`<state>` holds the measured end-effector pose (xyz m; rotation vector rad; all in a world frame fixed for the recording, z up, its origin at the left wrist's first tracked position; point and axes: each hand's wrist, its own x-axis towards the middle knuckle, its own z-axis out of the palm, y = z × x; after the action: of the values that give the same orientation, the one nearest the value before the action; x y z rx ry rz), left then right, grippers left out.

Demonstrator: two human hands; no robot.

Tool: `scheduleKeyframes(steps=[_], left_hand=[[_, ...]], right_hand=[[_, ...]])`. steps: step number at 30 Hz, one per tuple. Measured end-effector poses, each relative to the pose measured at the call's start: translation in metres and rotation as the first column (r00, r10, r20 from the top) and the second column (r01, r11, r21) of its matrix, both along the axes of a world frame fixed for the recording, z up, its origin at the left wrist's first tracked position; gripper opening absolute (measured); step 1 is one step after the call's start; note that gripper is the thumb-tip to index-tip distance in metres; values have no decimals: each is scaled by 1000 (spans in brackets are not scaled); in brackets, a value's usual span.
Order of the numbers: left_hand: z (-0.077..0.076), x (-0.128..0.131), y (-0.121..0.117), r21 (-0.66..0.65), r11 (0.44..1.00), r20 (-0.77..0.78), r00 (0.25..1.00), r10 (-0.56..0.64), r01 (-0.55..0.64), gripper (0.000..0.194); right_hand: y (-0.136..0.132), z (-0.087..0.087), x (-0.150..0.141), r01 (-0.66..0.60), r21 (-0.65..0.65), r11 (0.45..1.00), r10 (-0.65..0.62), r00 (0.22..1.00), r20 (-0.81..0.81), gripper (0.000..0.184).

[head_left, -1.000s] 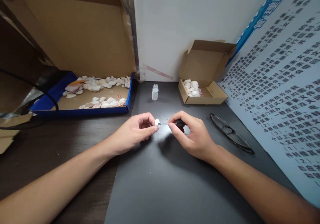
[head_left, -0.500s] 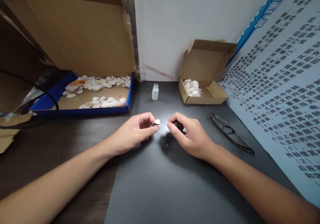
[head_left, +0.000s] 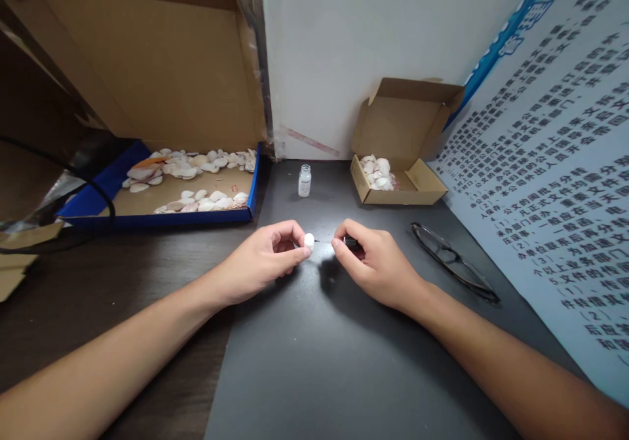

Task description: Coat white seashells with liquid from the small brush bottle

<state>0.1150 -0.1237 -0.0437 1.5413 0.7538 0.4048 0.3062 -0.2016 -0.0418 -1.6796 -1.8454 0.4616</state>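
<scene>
The right hand [head_left: 373, 263] sits lower and slightly farther from the small white shell [head_left: 309, 241] than before; less of the thin brush [head_left: 350, 241] shows.

Open dark mat [head_left: 314, 361] in front; small bottle [head_left: 304, 181] behind, glasses [head_left: 455, 263] right, shell tray [head_left: 162, 214] left.

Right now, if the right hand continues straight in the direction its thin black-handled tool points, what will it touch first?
The right hand points its thin black-handled tool leftward, so it would probably first meet the small white shell pinched by the left hand. The gap looks small, though depth is unclear.
</scene>
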Motion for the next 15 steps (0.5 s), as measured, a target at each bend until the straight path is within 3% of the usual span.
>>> scheduleKeyframes(steps=[4, 10, 15], left_hand=[[-1, 0, 0, 6, 1000, 4, 1000, -3, 3, 24], [2, -1, 0, 46, 999, -10, 1000, -11, 12, 25], [2, -1, 0, 43, 999, -10, 1000, -11, 12, 24]], right_hand=[[0, 1, 0, 22, 12, 1000, -22, 999, 24, 14], [-5, 2, -1, -112, 94, 989, 119, 990, -71, 16], [-4, 1, -1, -109, 91, 990, 116, 990, -75, 17]])
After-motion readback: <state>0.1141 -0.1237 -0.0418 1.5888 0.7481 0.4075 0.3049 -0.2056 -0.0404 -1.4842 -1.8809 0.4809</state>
